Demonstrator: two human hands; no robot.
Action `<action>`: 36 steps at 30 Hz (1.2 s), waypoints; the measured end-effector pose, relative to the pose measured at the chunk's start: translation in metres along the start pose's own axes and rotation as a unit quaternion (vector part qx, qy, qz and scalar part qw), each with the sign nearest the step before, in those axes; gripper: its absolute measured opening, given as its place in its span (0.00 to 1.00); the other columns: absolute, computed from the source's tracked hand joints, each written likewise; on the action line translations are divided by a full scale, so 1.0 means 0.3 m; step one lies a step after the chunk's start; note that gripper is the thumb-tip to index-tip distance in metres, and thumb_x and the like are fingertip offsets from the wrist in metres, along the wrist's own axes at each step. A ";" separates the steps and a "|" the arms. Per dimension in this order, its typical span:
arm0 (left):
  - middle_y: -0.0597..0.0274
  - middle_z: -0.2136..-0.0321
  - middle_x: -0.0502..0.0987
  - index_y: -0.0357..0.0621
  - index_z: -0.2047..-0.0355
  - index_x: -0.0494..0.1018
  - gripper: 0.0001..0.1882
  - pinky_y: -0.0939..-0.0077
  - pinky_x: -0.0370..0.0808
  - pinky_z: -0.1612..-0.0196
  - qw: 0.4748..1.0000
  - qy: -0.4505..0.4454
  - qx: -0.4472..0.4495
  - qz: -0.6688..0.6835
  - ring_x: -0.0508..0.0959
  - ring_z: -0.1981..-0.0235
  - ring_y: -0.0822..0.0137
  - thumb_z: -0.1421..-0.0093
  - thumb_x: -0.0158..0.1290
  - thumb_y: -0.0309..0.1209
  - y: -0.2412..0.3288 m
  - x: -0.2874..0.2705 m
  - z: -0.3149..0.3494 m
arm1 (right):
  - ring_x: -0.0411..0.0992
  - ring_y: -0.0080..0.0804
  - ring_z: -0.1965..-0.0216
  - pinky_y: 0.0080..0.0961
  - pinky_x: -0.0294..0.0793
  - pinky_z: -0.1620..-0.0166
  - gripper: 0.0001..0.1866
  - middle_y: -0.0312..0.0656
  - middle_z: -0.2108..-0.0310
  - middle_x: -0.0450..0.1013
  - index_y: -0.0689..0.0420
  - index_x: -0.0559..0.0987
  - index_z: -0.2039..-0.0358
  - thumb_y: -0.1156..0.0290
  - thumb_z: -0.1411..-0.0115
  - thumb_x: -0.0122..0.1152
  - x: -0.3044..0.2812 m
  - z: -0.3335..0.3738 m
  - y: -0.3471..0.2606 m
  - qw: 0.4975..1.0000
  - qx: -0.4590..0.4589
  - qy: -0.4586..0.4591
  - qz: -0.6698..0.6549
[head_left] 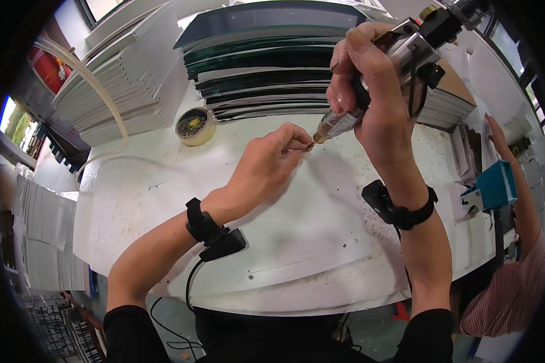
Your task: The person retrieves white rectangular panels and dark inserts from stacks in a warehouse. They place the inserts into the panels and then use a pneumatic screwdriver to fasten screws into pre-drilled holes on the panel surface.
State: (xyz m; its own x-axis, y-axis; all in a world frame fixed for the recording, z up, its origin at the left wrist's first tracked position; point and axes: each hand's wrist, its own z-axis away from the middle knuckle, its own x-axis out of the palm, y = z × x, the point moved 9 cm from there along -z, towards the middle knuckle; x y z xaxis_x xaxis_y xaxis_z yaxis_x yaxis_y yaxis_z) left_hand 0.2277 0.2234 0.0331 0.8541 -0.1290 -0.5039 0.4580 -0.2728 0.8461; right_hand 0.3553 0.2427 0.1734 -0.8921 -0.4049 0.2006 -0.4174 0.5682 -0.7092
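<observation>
My right hand (381, 91) is wrapped round an inline power screwdriver (339, 124), which slants down to the left. Its tip meets the fingertips of my left hand (266, 160). Those fingers pinch a small brass-coloured piece, apparently a screw (309, 146), right at the bit; fingers partly hide it. Beneath both hands lies a flat white panel (297, 236) with small holes or screws along its near edge. Each wrist wears a black strap with a small module, and cables run down from them.
A round tub (195, 139) of small screws stands left of my hands. Behind it rise a stack of dark green-edged panels (260, 72) and a white stack (121, 78). A clear hose (106, 91) arches at left. At right are a teal tool (496, 184) and another person's striped sleeve (508, 296).
</observation>
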 end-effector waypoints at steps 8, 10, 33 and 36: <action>0.52 0.55 0.84 0.37 0.48 0.70 0.13 0.73 0.78 0.51 1.000 -0.007 -0.016 -0.012 0.84 0.55 0.63 0.32 0.50 0.22 -0.072 0.044 -0.081 | 0.64 0.18 0.83 0.21 0.68 0.78 0.11 0.36 0.75 0.70 0.57 0.73 0.69 0.65 0.32 0.61 -0.042 -0.025 0.094 0.998 0.018 0.004 0.066; 0.52 0.54 0.84 0.37 0.48 0.70 0.13 0.73 0.78 0.53 1.000 -0.010 -0.015 -0.010 0.84 0.56 0.64 0.32 0.50 0.22 -0.072 0.048 -0.080 | 0.64 0.18 0.83 0.21 0.68 0.78 0.11 0.36 0.75 0.70 0.57 0.73 0.69 0.65 0.32 0.61 -0.055 -0.023 0.101 0.998 0.017 0.008 0.063; 0.51 0.56 0.76 0.29 0.47 0.73 0.20 0.60 0.74 0.48 0.861 -0.101 0.167 -0.469 0.76 0.53 0.53 0.39 0.56 0.25 0.052 0.147 0.028 | 0.66 0.17 0.83 0.20 0.67 0.79 0.13 0.35 0.77 0.71 0.56 0.73 0.70 0.63 0.32 0.62 -0.041 -0.052 0.184 0.994 0.077 -0.040 0.067; 0.45 0.53 0.77 0.25 0.47 0.72 0.21 0.60 0.75 0.46 0.880 -0.088 0.171 -0.436 0.77 0.51 0.50 0.39 0.56 0.24 0.062 0.140 0.062 | 0.66 0.17 0.83 0.20 0.68 0.78 0.12 0.35 0.77 0.71 0.56 0.74 0.69 0.63 0.32 0.61 -0.039 -0.050 0.179 0.994 0.076 -0.041 0.071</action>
State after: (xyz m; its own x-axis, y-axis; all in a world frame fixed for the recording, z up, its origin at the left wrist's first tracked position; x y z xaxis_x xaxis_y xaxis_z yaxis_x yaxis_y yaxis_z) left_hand 0.2675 0.1951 0.0245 0.1510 0.1335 -0.9795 0.7935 -0.6072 0.0395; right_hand 0.3407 0.2888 0.1430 -0.9199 -0.3900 0.0400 -0.2527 0.5118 -0.8211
